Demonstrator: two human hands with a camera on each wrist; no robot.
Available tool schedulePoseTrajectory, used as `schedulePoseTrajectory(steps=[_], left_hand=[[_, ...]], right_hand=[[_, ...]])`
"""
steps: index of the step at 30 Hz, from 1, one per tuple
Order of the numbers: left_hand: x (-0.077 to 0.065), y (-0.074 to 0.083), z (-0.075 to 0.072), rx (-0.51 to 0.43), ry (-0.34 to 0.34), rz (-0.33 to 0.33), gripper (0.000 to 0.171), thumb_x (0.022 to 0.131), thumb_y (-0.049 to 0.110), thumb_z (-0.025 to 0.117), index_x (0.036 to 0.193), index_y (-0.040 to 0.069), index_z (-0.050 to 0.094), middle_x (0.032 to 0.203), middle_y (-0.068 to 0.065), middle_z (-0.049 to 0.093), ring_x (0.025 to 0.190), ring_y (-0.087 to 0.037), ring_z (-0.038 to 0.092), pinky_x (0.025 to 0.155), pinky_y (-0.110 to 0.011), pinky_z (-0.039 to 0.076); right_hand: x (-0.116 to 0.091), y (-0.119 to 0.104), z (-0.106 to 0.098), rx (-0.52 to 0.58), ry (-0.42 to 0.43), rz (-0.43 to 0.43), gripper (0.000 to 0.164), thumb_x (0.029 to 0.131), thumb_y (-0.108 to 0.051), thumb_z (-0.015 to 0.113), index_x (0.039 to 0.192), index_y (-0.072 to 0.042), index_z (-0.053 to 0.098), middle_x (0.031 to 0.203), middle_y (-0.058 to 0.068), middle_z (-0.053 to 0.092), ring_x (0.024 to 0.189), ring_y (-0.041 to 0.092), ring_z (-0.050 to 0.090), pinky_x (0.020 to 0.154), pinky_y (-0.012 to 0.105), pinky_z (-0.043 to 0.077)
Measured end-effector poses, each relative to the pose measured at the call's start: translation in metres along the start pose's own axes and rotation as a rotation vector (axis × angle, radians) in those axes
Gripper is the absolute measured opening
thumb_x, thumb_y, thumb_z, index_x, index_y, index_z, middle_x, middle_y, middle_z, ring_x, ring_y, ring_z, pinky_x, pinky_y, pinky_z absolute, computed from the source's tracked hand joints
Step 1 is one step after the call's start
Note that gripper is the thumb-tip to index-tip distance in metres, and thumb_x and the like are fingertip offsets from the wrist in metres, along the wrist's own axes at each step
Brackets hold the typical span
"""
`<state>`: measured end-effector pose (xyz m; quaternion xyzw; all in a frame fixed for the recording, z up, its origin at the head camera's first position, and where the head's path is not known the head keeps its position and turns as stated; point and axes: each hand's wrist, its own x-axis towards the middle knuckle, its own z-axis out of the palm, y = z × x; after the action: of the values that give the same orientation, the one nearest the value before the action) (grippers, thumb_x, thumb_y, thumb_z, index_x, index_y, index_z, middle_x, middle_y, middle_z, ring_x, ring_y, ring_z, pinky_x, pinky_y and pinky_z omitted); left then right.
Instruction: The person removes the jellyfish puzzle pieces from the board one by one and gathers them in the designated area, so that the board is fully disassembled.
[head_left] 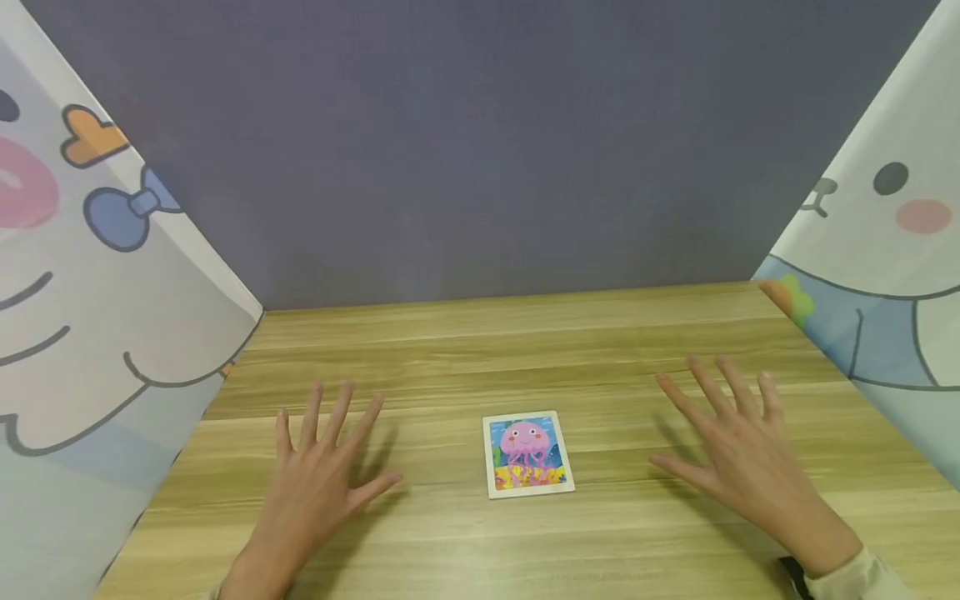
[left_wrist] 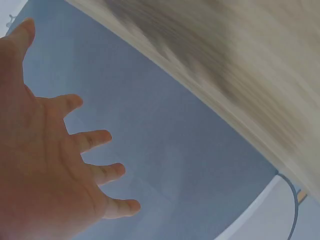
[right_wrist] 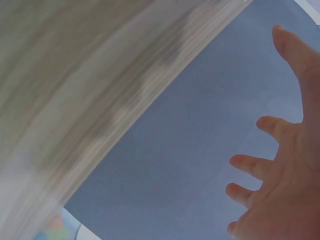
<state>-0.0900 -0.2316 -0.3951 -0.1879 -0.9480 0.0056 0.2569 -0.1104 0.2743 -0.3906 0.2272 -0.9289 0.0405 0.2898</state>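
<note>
A small white-framed picture board (head_left: 528,454) with a pink jellyfish on a blue sea and yellow bottom lies flat on the wooden table, a little right of the middle. To its left my left hand (head_left: 318,479) hovers over the table, palm down, fingers spread and holding nothing. My right hand (head_left: 742,462) is on the other side of the board, likewise spread and apart from it. Both wrist views show bare palms, the left hand (left_wrist: 45,155) and the right hand (right_wrist: 285,175), with nothing in them.
The wooden tabletop (head_left: 420,358) reaches back to a plain grey panel (head_left: 480,150). Side panels with cartoon animals, one on the left (head_left: 112,317) and one on the right (head_left: 885,250), flank the table. A dark band (head_left: 795,575) shows at the right wrist under a light sleeve.
</note>
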Motion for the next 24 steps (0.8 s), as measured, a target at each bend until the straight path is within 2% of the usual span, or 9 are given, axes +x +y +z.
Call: schedulePoseTrajectory(steps=[5,9,12,16,20,24], left_hand=[[0.002,0.008,-0.001,-0.019,-0.047,0.02,0.088,0.081,0.081,0.05,0.151,0.027,0.045,0.156,-0.014,0.038,0.143,-0.047,0.026,0.103,-0.077,0.021],[0.007,0.019,-0.003,-0.079,-0.12,0.05,0.08,0.087,0.074,0.053,0.15,0.024,0.047,0.155,-0.014,0.039,0.142,-0.046,0.03,0.105,-0.074,0.02],[0.011,0.03,-0.003,-0.129,-0.142,0.095,0.075,0.088,0.068,0.057,0.146,0.021,0.052,0.153,-0.014,0.042,0.141,-0.044,0.034,0.107,-0.072,0.02],[0.018,0.043,-0.002,-0.177,-0.155,0.173,0.068,0.09,0.062,0.06,0.141,0.018,0.057,0.15,-0.013,0.045,0.138,-0.04,0.039,0.107,-0.07,0.026],[0.025,0.056,0.0,-0.221,-0.187,0.24,0.063,0.091,0.056,0.063,0.139,0.014,0.058,0.149,-0.013,0.046,0.137,-0.038,0.041,0.107,-0.067,0.031],[0.031,0.069,0.003,-0.223,-0.248,0.315,0.063,0.095,0.056,0.058,0.14,0.012,0.056,0.15,-0.014,0.044,0.138,-0.038,0.04,0.108,-0.061,0.035]], right_hand=[[0.006,-0.005,0.0,0.03,-0.004,-0.026,0.091,0.079,-0.08,0.054,0.15,-0.023,0.046,0.147,0.022,0.045,0.14,0.046,0.03,0.111,0.072,0.011],[0.013,-0.012,0.0,0.094,-0.02,-0.044,0.083,0.085,-0.069,0.061,0.146,-0.015,0.05,0.141,0.022,0.049,0.13,0.046,0.041,0.103,0.072,0.026],[0.018,-0.02,-0.001,0.174,-0.055,-0.047,0.073,0.086,-0.05,0.073,0.142,-0.009,0.053,0.134,0.02,0.054,0.121,0.041,0.05,0.094,0.066,0.037],[0.028,-0.03,0.001,0.267,-0.083,-0.073,0.058,0.085,-0.027,0.078,0.135,-0.004,0.058,0.124,0.012,0.06,0.111,0.031,0.059,0.089,0.054,0.049],[0.04,-0.04,0.008,0.31,-0.123,-0.115,0.046,0.087,-0.021,0.077,0.127,-0.002,0.063,0.119,0.011,0.064,0.107,0.027,0.063,0.084,0.045,0.055],[0.05,-0.052,0.015,0.367,-0.213,-0.103,0.039,0.091,-0.021,0.074,0.124,-0.002,0.065,0.119,0.013,0.065,0.108,0.027,0.064,0.084,0.042,0.057]])
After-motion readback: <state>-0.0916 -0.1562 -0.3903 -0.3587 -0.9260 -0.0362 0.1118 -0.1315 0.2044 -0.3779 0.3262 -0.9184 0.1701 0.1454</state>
